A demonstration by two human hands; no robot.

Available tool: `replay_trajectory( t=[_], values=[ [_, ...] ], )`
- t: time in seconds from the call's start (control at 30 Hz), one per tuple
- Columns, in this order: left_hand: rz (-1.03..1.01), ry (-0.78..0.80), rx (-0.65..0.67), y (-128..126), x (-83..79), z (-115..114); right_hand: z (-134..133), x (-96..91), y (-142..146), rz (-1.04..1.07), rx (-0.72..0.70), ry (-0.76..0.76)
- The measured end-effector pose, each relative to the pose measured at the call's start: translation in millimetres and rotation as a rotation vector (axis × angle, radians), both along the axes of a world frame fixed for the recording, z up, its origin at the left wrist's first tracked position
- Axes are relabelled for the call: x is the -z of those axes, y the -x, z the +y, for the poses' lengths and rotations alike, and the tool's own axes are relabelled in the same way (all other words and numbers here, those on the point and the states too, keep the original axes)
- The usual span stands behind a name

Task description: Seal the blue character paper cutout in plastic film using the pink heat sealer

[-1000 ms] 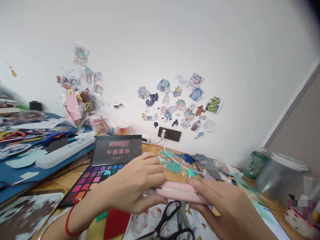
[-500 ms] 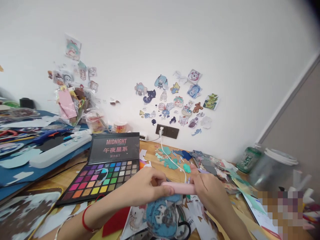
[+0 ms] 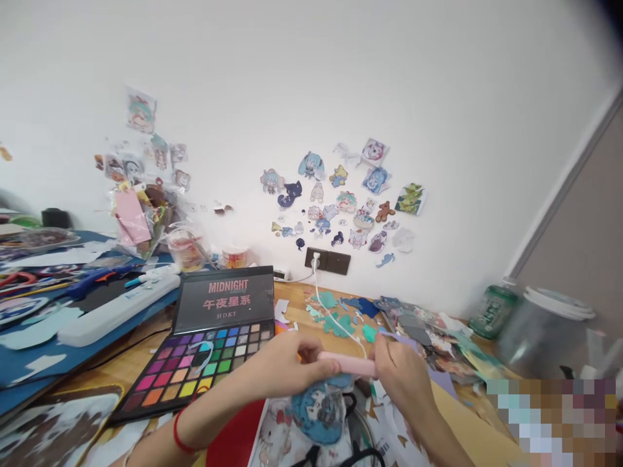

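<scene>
My left hand (image 3: pixel 287 366) and my right hand (image 3: pixel 402 373) both grip a slim pink device (image 3: pixel 348 364), one at each end, holding it level above the desk. A white cable (image 3: pixel 331 308) runs from the device up to a dark wall socket (image 3: pixel 327 261). Just under the device hangs a blue cartoon figure cutout (image 3: pixel 321 405); I cannot tell which hand holds it. A red band circles my left wrist. An open eyeshadow palette (image 3: pixel 204 353) with coloured pans lies to the left of my hands.
Black scissors (image 3: pixel 360 447) and printed sheets lie below my hands. Paper scraps and cutouts (image 3: pixel 413 327) litter the wooden desk. A green jar (image 3: pixel 491 311) and a grey lidded tub (image 3: pixel 545 331) stand at the right. A white case (image 3: pixel 119 305) rests on a blue board at left.
Both hands drew farther from the camera and closer together on the pink device. The blue figure cutout came into view under it. The view shifted slightly.
</scene>
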State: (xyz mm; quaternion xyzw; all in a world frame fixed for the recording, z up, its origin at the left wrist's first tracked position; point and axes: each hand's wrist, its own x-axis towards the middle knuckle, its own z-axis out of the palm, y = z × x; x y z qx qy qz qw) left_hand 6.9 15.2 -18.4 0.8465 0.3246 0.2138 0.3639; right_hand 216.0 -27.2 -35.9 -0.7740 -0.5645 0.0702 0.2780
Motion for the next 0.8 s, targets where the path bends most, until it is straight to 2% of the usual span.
replay_trajectory(
  t=[0.07, 0.2, 0.4, 0.6, 0.8],
  values=[
    [-0.112, 0.005, -0.071, 0, -5.7, -8, 3, -2.5, -3, 0.118, 0.025, -0.012],
    [-0.394, 0.13, -0.12, -4, -12.0, -24, 5, -8.3, -6, 0.37, 0.072, -0.03],
    [-0.606, 0.156, -0.147, -14, -0.4, -24, 3, -4.6, 4, 0.64, 0.052, -0.032],
    [-0.688, 0.253, -0.092, -12, -3.7, -22, 5, 0.7, 12, 0.786, 0.014, 0.002],
    [-0.705, 0.335, -0.067, -13, -4.9, -19, 0, -2.7, 17, 0.917, -0.065, 0.032]
  ],
)
